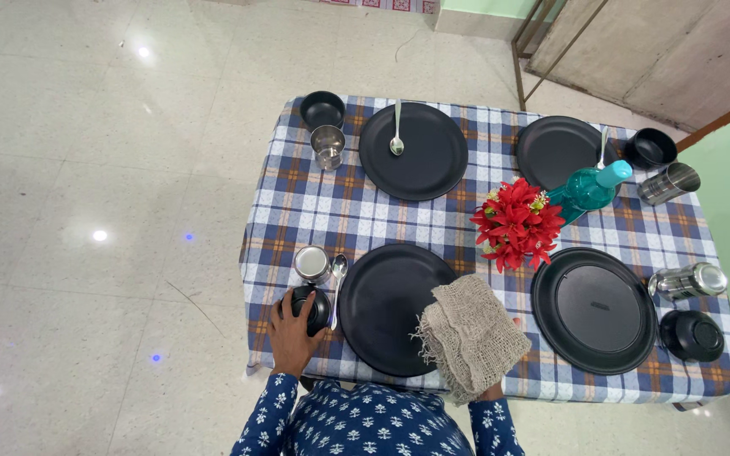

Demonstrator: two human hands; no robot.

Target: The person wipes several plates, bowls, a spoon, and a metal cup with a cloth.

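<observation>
My left hand (291,333) rests on a small black bowl (314,306) at the near left corner of the checked tablecloth (331,211). Just beyond the bowl stand a steel cup (311,263) and a spoon (338,274), beside a black plate (392,307). My right hand (493,390) holds a folded piece of beige burlap cloth (473,335) that lies over the plate's right edge; the cloth hides most of the hand.
Three more black plates (413,151) (558,152) (595,310) are set with black bowls, steel cups and spoons. Red flowers (516,224) and a teal bottle (589,188) stand near the table's middle. White tiled floor lies to the left.
</observation>
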